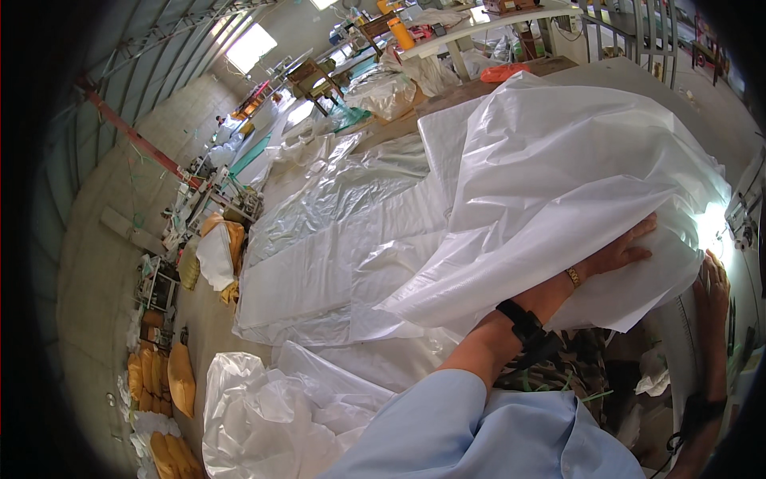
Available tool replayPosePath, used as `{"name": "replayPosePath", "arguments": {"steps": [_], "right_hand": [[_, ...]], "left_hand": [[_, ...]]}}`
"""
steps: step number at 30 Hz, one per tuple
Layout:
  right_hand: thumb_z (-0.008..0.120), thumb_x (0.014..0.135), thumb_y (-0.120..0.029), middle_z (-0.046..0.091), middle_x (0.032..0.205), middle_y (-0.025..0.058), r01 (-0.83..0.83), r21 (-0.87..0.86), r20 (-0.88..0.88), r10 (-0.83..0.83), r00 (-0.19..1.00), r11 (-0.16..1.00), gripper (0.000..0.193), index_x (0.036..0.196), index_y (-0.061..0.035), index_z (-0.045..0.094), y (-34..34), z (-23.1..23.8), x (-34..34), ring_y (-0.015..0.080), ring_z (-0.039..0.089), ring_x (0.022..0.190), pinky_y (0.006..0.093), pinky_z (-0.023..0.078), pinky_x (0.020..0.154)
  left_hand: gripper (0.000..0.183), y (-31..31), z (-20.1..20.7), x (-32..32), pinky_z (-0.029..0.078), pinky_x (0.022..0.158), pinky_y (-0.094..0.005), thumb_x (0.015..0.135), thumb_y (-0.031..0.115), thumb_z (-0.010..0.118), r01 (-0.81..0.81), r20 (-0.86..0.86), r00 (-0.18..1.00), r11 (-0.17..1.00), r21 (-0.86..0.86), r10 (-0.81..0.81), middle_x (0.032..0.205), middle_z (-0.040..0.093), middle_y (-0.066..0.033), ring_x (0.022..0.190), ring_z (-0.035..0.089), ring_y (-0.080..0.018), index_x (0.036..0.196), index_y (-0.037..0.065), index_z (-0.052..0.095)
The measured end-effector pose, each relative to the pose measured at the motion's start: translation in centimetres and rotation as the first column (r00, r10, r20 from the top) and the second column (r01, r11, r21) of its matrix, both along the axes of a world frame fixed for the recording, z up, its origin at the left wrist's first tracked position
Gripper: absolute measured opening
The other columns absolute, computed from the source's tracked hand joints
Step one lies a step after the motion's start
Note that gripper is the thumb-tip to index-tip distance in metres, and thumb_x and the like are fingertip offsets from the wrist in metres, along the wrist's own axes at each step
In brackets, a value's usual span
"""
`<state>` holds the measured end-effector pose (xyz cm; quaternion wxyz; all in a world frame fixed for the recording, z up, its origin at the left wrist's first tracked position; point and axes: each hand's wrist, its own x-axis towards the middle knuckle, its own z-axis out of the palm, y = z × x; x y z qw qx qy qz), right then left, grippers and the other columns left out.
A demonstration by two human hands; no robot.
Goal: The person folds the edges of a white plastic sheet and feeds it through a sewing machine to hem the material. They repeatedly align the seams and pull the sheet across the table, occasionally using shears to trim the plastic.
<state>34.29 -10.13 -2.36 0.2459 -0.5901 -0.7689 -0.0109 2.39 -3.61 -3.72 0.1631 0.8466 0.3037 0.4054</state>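
A large white plastic-like sheet (558,184) spreads in loose folds across the work surface on the right. My left hand (618,254) lies on its near part, fingers stretched out and thumb apart, pressing the material flat. My right hand (712,281) is at the far right beside the sheet's edge, its fingers extended just below a bright lamp (712,223). Whether the right fingers touch the sheet cannot be made out. Around the lamp, machine parts (746,231) show dimly, bent by the picture's rim.
More white sheeting (295,271) covers the area left of my arm, and a crumpled heap (271,415) sits at the lower left. Yellow bundles (182,379) line the left floor. An orange bottle (400,33) stands on a far table (487,32); a wooden stool (313,78) is beyond the sheets.
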Motion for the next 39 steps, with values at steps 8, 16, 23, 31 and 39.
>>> {"name": "replayPosePath", "arguments": {"steps": [8,16,23,31,39], "right_hand": [[0.06,0.087,-0.008,0.05,0.142,0.0155,-0.004,0.004,0.006,0.004,1.0,1.0,0.052,0.138,-0.0023,0.049,0.4,-0.5,0.0,0.0336,0.043,0.135,0.0438,0.031,0.114],[0.061,0.086,-0.007,0.05,0.141,0.0162,-0.025,0.046,0.012,0.024,1.0,0.999,0.052,0.137,-0.0026,0.049,0.5,-1.0,0.8,0.0339,0.044,0.134,0.0448,0.031,0.113],[0.06,0.086,-0.007,0.049,0.142,0.0161,0.004,0.012,0.008,-0.004,1.0,1.0,0.052,0.137,-0.0024,0.049,0.6,-0.9,0.7,0.0339,0.043,0.134,0.0446,0.032,0.113],[0.06,0.085,-0.005,0.049,0.142,0.0153,-0.013,0.035,0.021,0.013,1.0,0.999,0.052,0.136,-0.0021,0.05,0.5,-0.9,0.6,0.034,0.043,0.134,0.0445,0.032,0.113],[0.062,0.085,-0.005,0.05,0.141,0.0152,0.016,0.027,0.005,-0.016,1.0,1.0,0.053,0.136,-0.0022,0.05,0.6,-1.0,0.5,0.0338,0.045,0.132,0.0441,0.034,0.112]], "left_hand": [[0.058,-0.2,-0.1,-0.2,0.033,0.114,-0.0412,0.089,0.041,0.067,-0.007,0.006,1.0,1.0,-0.018,0.007,0.14,0.053,-0.0131,0.131,0.047,-0.0301,0.131,0.003,0.058],[0.06,0.3,-0.8,0.2,0.033,0.114,-0.0408,0.089,0.045,0.066,0.001,0.023,1.0,1.0,-0.008,-0.001,0.14,0.053,-0.0131,0.13,0.047,-0.0299,0.132,0.003,0.058],[0.059,-0.1,-0.3,0.1,0.035,0.113,-0.041,0.089,0.046,0.065,-0.054,-0.007,0.998,0.998,0.039,0.055,0.138,0.055,-0.0097,0.129,0.048,-0.0281,0.131,0.006,0.059],[0.058,-0.2,-0.2,0.0,0.035,0.112,-0.041,0.089,0.045,0.065,-0.047,0.003,0.999,0.998,0.033,0.047,0.138,0.055,-0.0094,0.129,0.048,-0.028,0.13,0.006,0.059],[0.058,-0.1,-0.4,0.0,0.035,0.113,-0.0411,0.09,0.047,0.063,-0.033,0.013,0.999,0.999,0.03,0.033,0.139,0.054,-0.0094,0.13,0.048,-0.0283,0.131,0.007,0.058]]}}
